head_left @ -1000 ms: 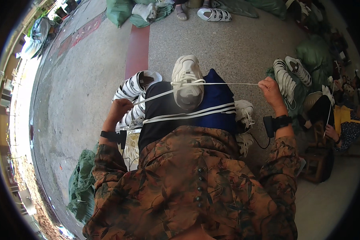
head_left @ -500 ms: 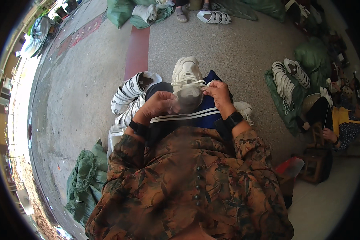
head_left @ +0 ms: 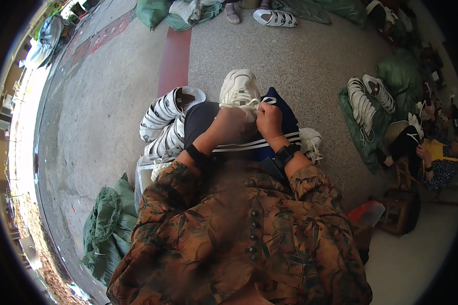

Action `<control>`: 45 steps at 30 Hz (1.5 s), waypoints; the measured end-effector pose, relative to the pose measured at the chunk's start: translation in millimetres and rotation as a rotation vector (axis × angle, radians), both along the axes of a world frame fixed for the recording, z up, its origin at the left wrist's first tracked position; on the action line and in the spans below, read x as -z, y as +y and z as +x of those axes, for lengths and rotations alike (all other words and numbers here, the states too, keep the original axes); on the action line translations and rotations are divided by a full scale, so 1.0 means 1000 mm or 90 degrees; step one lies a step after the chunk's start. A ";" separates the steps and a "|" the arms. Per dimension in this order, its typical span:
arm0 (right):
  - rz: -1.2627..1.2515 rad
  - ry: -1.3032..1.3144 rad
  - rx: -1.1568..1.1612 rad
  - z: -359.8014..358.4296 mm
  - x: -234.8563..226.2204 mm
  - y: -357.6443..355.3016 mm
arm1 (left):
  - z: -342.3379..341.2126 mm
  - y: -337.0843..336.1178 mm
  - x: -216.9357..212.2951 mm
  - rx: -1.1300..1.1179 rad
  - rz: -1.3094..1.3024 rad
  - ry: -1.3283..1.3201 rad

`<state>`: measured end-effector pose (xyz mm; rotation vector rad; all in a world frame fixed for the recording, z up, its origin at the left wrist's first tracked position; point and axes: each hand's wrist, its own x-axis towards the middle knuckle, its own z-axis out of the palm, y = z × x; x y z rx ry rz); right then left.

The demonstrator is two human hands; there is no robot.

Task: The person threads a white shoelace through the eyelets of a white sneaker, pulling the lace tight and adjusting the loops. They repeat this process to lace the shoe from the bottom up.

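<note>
A cream sneaker [head_left: 239, 84] rests on my lap, its toe pointing away from me. Its pale shoelace [head_left: 248, 103] crosses the upper, and a loop of it stands out above my right hand. My right hand [head_left: 269, 120] is closed in a pinch on that lace at the sneaker's right side. Over the sneaker's near end lies my left hand [head_left: 231, 124], its fingers curled in at the laces close to my right hand. The left fingertips are partly hidden, and the hand covers the shoe's opening. Dark blue cloth with white stripes [head_left: 285, 140] lies under the shoe.
White-and-black shoes [head_left: 160, 119] are stacked at my left, above a clear plastic bag [head_left: 142, 175]. Another cream shoe [head_left: 310, 142] sits at my right. Farther right, white shoes [head_left: 360, 104] lie on green sacking [head_left: 366, 142] near another person's hand [head_left: 423, 152]. A green sack [head_left: 109, 223] lies lower left.
My left hand has moved up and right from the shoe's near left side to the laces. My right hand has turned and lowered slightly, and a lace loop now shows above it.
</note>
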<state>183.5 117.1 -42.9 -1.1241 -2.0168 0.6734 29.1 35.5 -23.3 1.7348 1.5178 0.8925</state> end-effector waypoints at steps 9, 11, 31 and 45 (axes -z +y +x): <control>0.160 -0.142 -0.054 0.008 -0.015 -0.019 | 0.023 0.021 0.000 0.052 0.074 0.468; 0.140 -0.150 -0.049 0.008 -0.007 -0.018 | 0.024 0.023 -0.002 0.078 0.140 0.489; 0.136 -0.026 -0.159 -0.009 -0.035 -0.024 | -0.054 -0.060 -0.017 -0.251 -0.254 -0.539; -0.477 0.101 -0.251 -0.046 -0.015 -0.035 | -0.036 -0.037 0.009 -0.397 -0.108 -0.728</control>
